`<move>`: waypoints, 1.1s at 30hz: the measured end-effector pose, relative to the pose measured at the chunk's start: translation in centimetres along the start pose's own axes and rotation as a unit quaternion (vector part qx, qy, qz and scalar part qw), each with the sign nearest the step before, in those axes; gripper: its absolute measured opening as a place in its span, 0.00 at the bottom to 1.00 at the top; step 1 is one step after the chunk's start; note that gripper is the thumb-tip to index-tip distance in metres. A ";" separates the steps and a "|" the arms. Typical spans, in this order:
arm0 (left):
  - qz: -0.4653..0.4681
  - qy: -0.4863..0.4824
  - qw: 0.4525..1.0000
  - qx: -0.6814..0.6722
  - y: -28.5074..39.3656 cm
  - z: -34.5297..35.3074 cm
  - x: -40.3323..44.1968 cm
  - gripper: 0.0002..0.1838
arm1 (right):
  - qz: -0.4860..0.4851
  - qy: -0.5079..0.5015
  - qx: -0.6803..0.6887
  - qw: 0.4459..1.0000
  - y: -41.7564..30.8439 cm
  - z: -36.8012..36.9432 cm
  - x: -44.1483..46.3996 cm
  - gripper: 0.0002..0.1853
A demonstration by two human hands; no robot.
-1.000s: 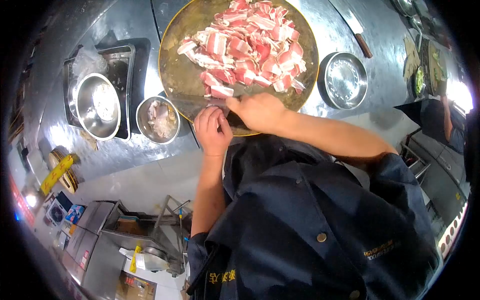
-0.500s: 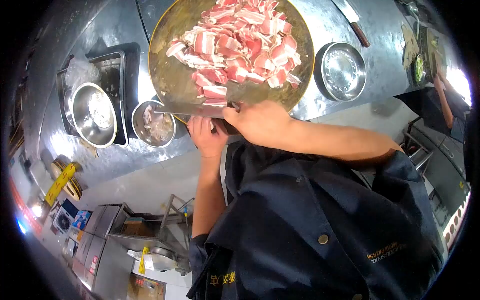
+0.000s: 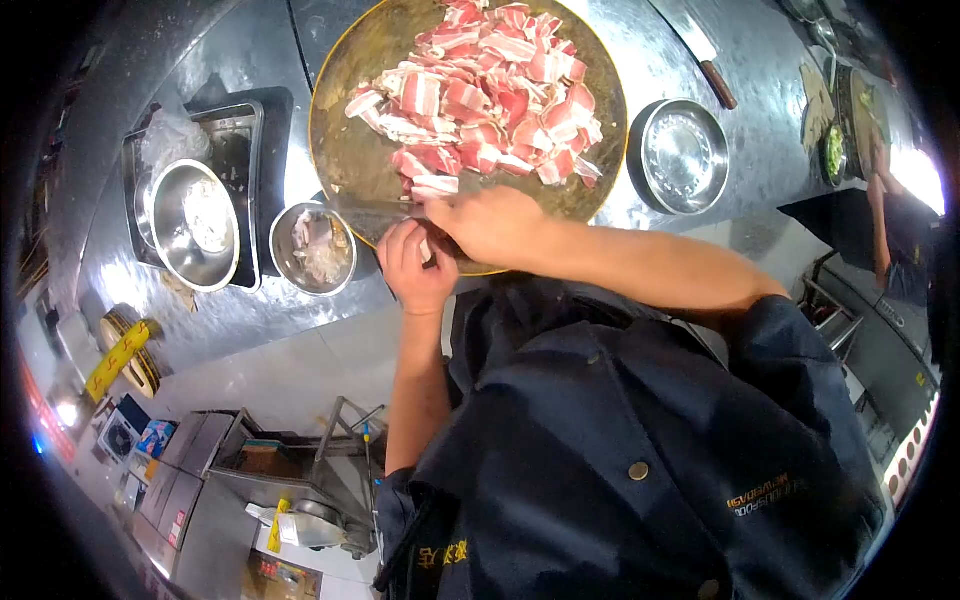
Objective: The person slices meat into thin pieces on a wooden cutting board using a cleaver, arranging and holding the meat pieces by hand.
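On a round board with a yellow rim lies a large pile of sliced streaky meat. My right hand is closed around a knife at the board's near edge. The knife's blade points left and looks blurred. Just beside the blade, my left hand has its fingers bent onto a small piece of meat, mostly hidden by the fingers. A few cut slices lie just beyond the blade.
Left of the board are a small bowl of meat scraps, a larger metal bowl and a black tray with a plastic bag. To the right sit a round metal dish and another knife. Another person's arm shows far right.
The blade was lifted and tilted over the small bowl half a second ago; now it is lower, beside my left fingers. My right hand has moved slightly left.
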State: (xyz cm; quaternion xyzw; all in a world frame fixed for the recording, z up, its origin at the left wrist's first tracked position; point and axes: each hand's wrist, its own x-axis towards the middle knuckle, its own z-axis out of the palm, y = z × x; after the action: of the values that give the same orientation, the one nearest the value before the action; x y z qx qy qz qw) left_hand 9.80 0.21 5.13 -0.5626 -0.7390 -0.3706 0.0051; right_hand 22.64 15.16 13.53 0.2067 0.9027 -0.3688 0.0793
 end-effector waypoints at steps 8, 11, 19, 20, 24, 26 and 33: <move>0.005 -0.017 1.000 0.002 -0.8 -0.3 -0.6 0.11 | 0.075 -0.065 -0.097 0.990 -2.1 -4.4 -8.1 0.12; 0.008 -0.027 1.000 0.000 -1.1 -0.1 -0.9 0.10 | 0.049 -0.035 -0.079 0.995 -1.5 -3.0 -6.3 0.12; 0.006 -0.013 1.000 -0.021 -1.0 0.1 -0.7 0.10 | -0.008 0.028 -0.054 0.998 0.0 1.9 0.9 0.11; 0.008 -0.016 1.000 -0.023 -0.8 0.0 -1.1 0.10 | 0.004 0.026 -0.062 0.998 -0.4 1.7 0.4 0.11; -0.013 -0.010 1.000 -0.017 -1.1 -0.2 -0.5 0.12 | 0.021 0.009 -0.069 0.997 -1.7 -1.1 -3.3 0.15; -0.023 -0.030 0.999 -0.016 -1.1 -0.8 -1.5 0.12 | 0.044 -0.047 -0.102 0.993 -3.0 -4.0 -6.2 0.20; 0.000 -0.030 1.000 -0.004 -1.5 -0.2 -1.4 0.12 | 0.064 -0.027 -0.064 0.995 -1.9 -1.4 -3.4 0.10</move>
State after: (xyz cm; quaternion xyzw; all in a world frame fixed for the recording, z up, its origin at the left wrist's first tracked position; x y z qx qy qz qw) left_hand 8.97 -1.22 3.89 -0.5735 -0.7375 -0.3562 -0.0192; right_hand 24.86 13.82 16.72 0.2491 0.9069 -0.3097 0.1401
